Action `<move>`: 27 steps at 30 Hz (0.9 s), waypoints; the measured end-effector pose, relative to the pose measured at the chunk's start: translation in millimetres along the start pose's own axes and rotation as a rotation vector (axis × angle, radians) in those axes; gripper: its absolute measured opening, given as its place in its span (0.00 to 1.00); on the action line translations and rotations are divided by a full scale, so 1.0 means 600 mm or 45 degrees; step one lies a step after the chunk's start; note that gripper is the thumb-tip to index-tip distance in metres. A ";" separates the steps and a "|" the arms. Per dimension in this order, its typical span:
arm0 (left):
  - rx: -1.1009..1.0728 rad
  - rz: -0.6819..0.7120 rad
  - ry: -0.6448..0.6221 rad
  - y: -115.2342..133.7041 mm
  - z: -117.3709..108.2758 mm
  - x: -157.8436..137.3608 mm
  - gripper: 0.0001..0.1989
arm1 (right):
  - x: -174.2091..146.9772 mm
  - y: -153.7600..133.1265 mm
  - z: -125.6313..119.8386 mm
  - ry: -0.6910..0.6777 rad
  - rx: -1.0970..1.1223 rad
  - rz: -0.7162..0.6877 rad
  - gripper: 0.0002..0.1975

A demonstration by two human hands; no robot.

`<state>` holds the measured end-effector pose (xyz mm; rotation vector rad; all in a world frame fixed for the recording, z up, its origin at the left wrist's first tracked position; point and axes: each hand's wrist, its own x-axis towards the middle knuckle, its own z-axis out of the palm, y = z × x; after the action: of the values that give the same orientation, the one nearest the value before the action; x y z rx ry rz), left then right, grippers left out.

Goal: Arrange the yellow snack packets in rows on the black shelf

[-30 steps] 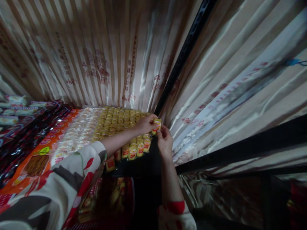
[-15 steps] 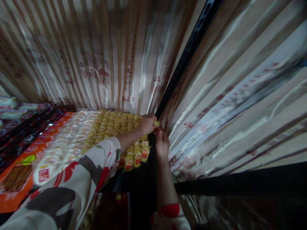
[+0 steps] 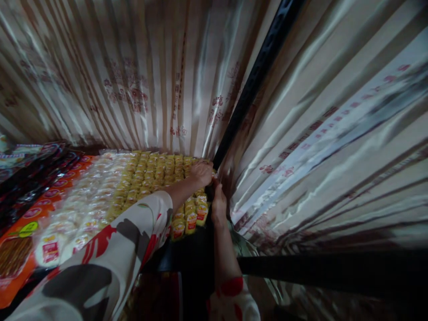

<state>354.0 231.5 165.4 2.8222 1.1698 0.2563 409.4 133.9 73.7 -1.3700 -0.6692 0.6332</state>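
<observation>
Several rows of small yellow wrapped packets (image 3: 147,171) stand close together on a dark shelf (image 3: 192,254). My left hand (image 3: 202,173) reaches over their far right end, its fingers closed around a small yellow packet, of which only a sliver shows at the fingertips. Right beside it, my right hand (image 3: 219,201) is closed with thumb and fingers pinched near the left fingertips. What the right fingers hold, if anything, is hidden. At the front right corner, a few yellow packets (image 3: 190,219) show red and white labels.
Left of the yellow rows lie rows of clear-wrapped white packets (image 3: 88,207), orange packs (image 3: 23,232) and dark packs (image 3: 36,176). Pleated printed curtains (image 3: 150,80) hang behind and to the right. A black upright post (image 3: 254,84) meets the shelf corner; a black rail (image 3: 301,267) runs right.
My hands have moved slightly left. The yellow packet that showed at my left fingertips is now mostly hidden between the hands. The view has shifted a little.
</observation>
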 end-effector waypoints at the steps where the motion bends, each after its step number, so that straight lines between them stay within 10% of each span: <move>1: -0.003 -0.003 0.003 0.000 0.002 0.001 0.13 | 0.002 0.001 0.003 -0.010 0.052 0.017 0.35; 27: 0.048 0.026 0.027 -0.002 0.015 0.008 0.14 | 0.011 0.030 0.008 -0.018 0.152 0.177 0.39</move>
<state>358.2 235.3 157.2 2.8724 1.1633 0.2691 410.0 143.6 56.7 -1.3094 -0.5422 0.7820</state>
